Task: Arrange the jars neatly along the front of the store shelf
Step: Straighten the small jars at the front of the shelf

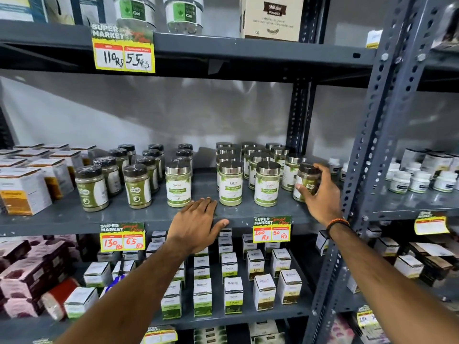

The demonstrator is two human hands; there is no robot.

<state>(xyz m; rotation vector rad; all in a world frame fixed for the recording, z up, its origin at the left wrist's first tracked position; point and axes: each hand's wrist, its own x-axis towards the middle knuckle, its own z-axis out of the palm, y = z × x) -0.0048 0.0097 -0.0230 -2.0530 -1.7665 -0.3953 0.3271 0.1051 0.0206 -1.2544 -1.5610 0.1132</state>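
Head view, right hand (320,194) gripping a dark-lidded jar (306,181) at the shelf's (139,214) right end, jar tilted, lid leaning right; left hand (196,224) open, flat on shelf's front edge.

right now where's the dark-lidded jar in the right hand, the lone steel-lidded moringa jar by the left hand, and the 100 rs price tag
dark-lidded jar in the right hand (307,181): head view, label front
lone steel-lidded moringa jar (178,186): head view, label centre
yellow 100 Rs price tag (271,230): head view, card middle
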